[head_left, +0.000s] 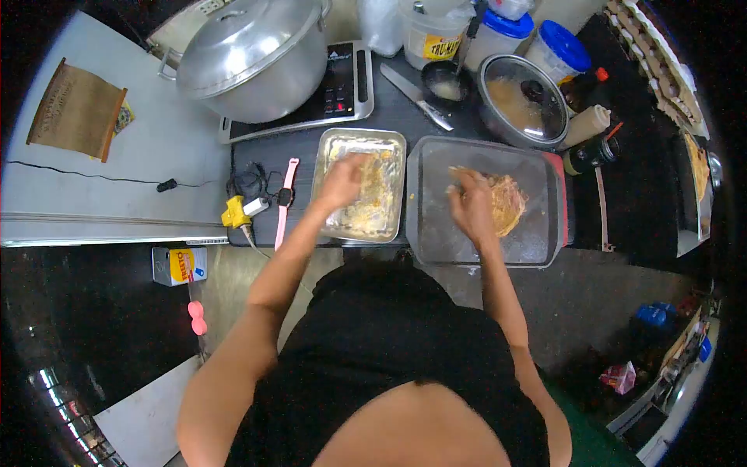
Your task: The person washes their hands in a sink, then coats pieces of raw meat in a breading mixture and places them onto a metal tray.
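Note:
A shallow metal tray (321, 167) with yellowish, crumbly coating on its bottom sits in front of me. My left hand (343, 184) is over this tray, fingers bent down toward the crumbs; they are blurred, so whether they hold anything is unclear. To the right lies a clear plastic tub (436, 233) with a flattened piece of coated meat (510, 206) in it. Over the tub, my right hand (471, 204) is just left of the meat, its coated fingers apart and nothing visible in them. Whether it touches the meat is hidden.
A large lidded pot (253, 66) stands on an induction cooker (342, 93) at back left. Behind the tub are a knife (416, 95), a black ladle (447, 82) and a glass-lidded pot (523, 101). A pink-strapped watch (286, 196) and a yellow plug (233, 212) lie left of the tray.

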`<state>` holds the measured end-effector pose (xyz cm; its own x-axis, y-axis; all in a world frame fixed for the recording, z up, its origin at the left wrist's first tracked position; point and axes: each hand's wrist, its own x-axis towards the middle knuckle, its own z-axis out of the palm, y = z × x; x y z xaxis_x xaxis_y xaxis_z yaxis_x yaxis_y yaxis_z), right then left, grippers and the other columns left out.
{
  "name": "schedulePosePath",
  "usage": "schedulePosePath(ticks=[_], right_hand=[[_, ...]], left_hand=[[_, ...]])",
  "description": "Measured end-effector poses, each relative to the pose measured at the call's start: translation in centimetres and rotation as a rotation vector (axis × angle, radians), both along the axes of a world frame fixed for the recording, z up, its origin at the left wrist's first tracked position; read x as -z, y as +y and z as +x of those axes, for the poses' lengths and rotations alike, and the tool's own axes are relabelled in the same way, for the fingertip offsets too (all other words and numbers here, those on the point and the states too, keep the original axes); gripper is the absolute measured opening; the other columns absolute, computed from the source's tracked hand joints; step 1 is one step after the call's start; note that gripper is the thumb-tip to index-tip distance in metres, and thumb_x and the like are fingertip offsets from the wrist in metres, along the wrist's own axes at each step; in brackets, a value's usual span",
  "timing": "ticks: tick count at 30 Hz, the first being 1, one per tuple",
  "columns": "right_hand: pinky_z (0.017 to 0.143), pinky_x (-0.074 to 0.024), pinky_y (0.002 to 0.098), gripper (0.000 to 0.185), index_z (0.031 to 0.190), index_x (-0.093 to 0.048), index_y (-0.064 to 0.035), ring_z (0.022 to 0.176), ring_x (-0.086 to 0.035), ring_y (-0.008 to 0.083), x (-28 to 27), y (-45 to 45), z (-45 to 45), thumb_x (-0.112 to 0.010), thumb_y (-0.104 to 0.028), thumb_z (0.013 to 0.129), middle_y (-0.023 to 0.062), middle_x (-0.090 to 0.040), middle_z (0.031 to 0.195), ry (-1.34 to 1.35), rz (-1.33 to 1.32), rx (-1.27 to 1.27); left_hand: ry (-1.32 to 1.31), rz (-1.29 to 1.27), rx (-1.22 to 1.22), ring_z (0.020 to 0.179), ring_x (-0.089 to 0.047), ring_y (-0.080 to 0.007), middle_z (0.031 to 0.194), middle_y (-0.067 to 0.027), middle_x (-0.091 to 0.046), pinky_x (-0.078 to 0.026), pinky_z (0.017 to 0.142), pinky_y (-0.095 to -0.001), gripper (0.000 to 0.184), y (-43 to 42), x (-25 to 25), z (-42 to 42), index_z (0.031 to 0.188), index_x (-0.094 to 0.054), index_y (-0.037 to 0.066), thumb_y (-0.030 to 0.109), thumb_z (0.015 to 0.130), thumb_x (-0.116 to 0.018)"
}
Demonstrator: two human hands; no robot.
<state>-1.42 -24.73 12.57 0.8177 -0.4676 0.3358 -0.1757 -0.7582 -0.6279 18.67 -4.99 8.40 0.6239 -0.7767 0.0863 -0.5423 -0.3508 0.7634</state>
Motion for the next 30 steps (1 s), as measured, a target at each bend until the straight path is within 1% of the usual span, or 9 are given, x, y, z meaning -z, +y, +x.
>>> schedulePosePath(ticks=[2, 9, 14, 15, 16, 17, 19, 22, 30], right_hand=[[0.089, -0.0393, 0.0415, 0.028, 0.103, -0.059, -0.0041, 0.098, -0.051, 0.0351, 0.6, 2.5, 2.3, -0.055, -0.006, 0.075, 0.0182, -0.057, 0.106, 0.023, 0.048, -0.134], [0.078, -0.0450, 0.0440, 0.024, 0.096, -0.061, -0.0014, 0.089, -0.056, 0.0364, 5.8, 8.2, 6.6, -0.049, -0.003, 0.076, 0.0183, -0.058, 0.100, 0.244, 0.144, -0.305], [0.075, -0.0465, 0.0436, 0.024, 0.096, -0.061, -0.0002, 0.089, -0.057, 0.0346, 4.5, 10.4, 7.6, -0.048, -0.005, 0.077, 0.0193, -0.060, 0.095, 0.385, 0.070, -0.180], [0.076, -0.0467, 0.0439, 0.024, 0.097, -0.061, -0.0012, 0.090, -0.058, 0.0336, 4.5, 10.5, 7.8, -0.048, -0.006, 0.077, 0.0188, -0.060, 0.094, 0.477, 0.114, -0.202], [0.076, -0.0470, 0.0441, 0.025, 0.098, -0.061, -0.0021, 0.090, -0.058, 0.0326, 5.0, 10.1, 7.8, -0.048, -0.008, 0.078, 0.0183, -0.060, 0.094, 0.560, 0.149, -0.197], [0.077, -0.0469, 0.0439, 0.026, 0.100, -0.061, -0.0040, 0.090, -0.058, 0.0319, 5.6, 10.2, 7.2, -0.048, -0.010, 0.078, 0.0184, -0.060, 0.095, 0.499, 0.083, -0.217], [0.085, -0.0433, 0.0433, 0.028, 0.104, -0.060, -0.0038, 0.094, -0.056, 0.0334, 7.4, 9.8, 6.4, -0.050, -0.011, 0.079, 0.0200, -0.059, 0.099, 0.498, 0.058, -0.158], [0.083, -0.0447, 0.0428, 0.030, 0.107, -0.059, -0.0062, 0.094, -0.055, 0.0347, 2.4, 11.6, 4.4, -0.056, -0.012, 0.077, 0.0174, -0.059, 0.099, 0.330, 0.226, 0.070], [0.087, -0.0449, 0.0387, 0.036, 0.112, -0.057, -0.0076, 0.095, -0.057, 0.0310, -1.5, 10.9, -4.9, -0.057, -0.009, 0.077, 0.0184, -0.058, 0.105, 0.243, 0.238, 0.379]], left_hand=[[-0.047, 0.077, -0.098, 0.086, -0.062, -0.0256, 0.097, -0.0177, -0.062, -0.048, 0.077, -0.0331, 0.034, 3.5, 0.2, 2.2, 0.111, -0.057, 0.003, 0.001, 0.077, -0.050], [0.092, 0.067, -0.159, 0.082, -0.063, -0.0167, 0.092, -0.0123, -0.065, -0.049, 0.072, -0.0281, 0.027, 8.5, 2.5, 4.0, 0.105, -0.058, -0.001, 0.005, 0.078, -0.057], [-0.012, 0.163, -0.363, 0.086, -0.057, -0.0333, 0.090, -0.0183, -0.059, -0.044, 0.074, -0.0402, 0.038, 8.0, 0.2, 3.8, 0.101, -0.054, 0.003, 0.021, 0.070, -0.067], [-0.410, 0.123, -0.286, 0.094, -0.054, -0.0354, 0.093, -0.0194, -0.058, -0.042, 0.079, -0.0404, 0.038, 8.9, 6.3, 5.8, 0.094, -0.054, 0.000, 0.026, 0.070, -0.068], [-0.049, 0.264, -0.201, 0.104, -0.049, -0.0370, 0.100, -0.0222, -0.057, -0.039, 0.088, -0.0415, 0.042, 8.6, 2.7, 5.6, 0.094, -0.056, -0.001, 0.032, 0.072, -0.067], [-0.301, 0.212, -0.127, 0.107, -0.048, -0.0366, 0.101, -0.0232, -0.056, -0.039, 0.090, -0.0412, 0.043, 9.5, 7.4, 6.8, 0.092, -0.057, -0.002, 0.037, 0.075, -0.064], [0.030, 0.359, -0.052, 0.089, -0.058, -0.0349, 0.088, -0.0212, -0.060, -0.044, 0.078, -0.0405, 0.046, 8.6, 4.7, 6.9, 0.086, -0.057, -0.003, 0.043, 0.079, -0.059], [0.081, 0.349, -0.141, 0.077, -0.060, -0.0357, 0.074, -0.0175, -0.062, -0.046, 0.071, -0.0423, 0.046, 8.4, 2.0, 6.4, 0.081, -0.058, -0.001, 0.045, 0.076, -0.061], [-0.108, 0.386, -0.078, 0.072, -0.060, -0.0373, 0.073, -0.0175, -0.063, -0.045, 0.066, -0.0469, 0.043, 7.7, -0.1, 8.3, 0.076, -0.057, 0.001, 0.044, 0.074, -0.063]])
